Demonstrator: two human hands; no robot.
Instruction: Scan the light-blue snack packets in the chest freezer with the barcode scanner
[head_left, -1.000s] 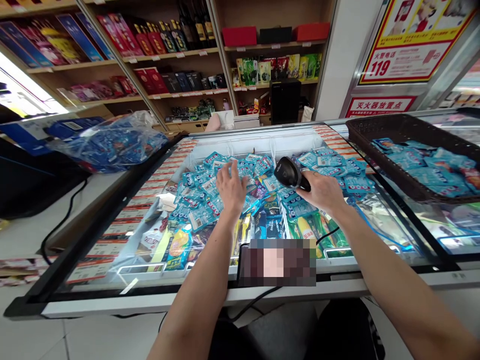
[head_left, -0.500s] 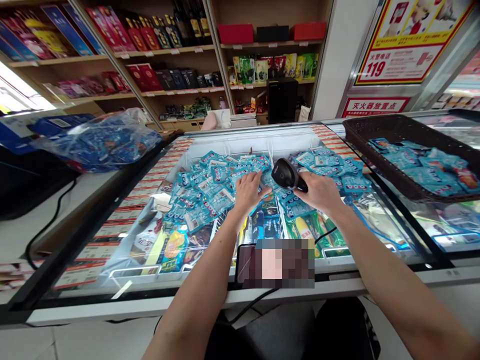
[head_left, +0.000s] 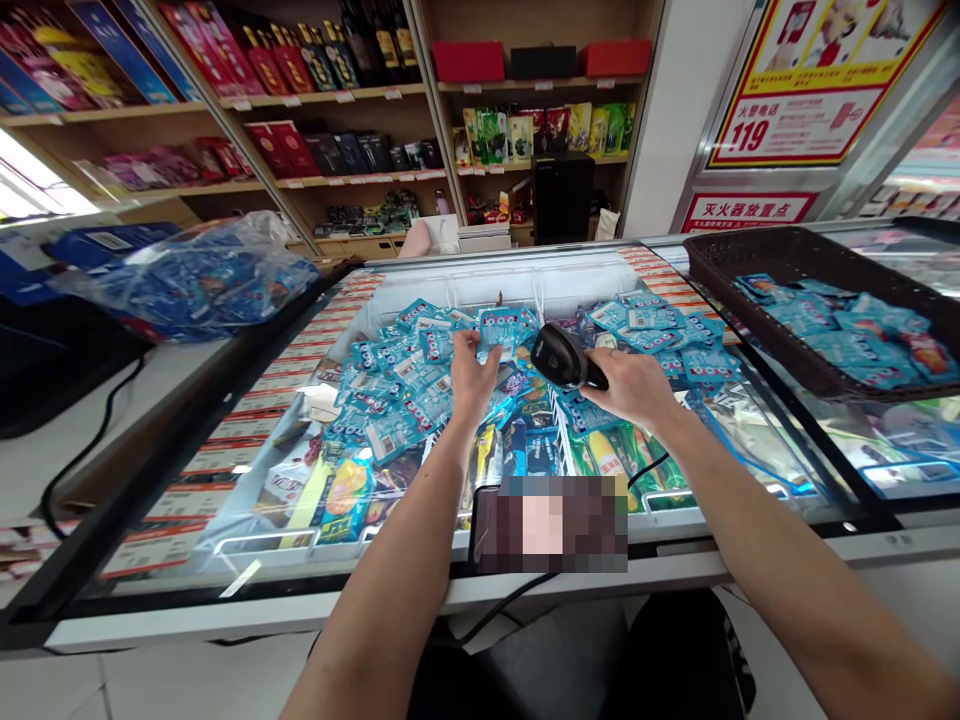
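Observation:
My right hand [head_left: 634,385] is wrapped around the handle of a black barcode scanner [head_left: 556,356], whose head points left. My left hand [head_left: 472,380] has its thumb and fingers apart, just over the left pile of blue snack packets [head_left: 409,370]. Right beside its fingertips lies one blue packet [head_left: 500,328], near the scanner head; whether the fingers touch it I cannot tell. Another group of blue packets [head_left: 660,330] lies to the right, partly behind my right hand. The packets rest on the glass top of a chest freezer [head_left: 277,520].
A brown basket [head_left: 795,340] with more blue packets stands at the right. Clear bags of blue packs [head_left: 217,275] sit at the left. A phone [head_left: 487,530] with a blurred screen lies on the freezer's front edge, near the scanner cable [head_left: 649,468]. Stocked shelves [head_left: 352,185] stand behind.
My left hand has moved left, away from the scanner, and its thumb and fingers are spread. The scanner has shifted slightly left and down. More glass shows between the two piles.

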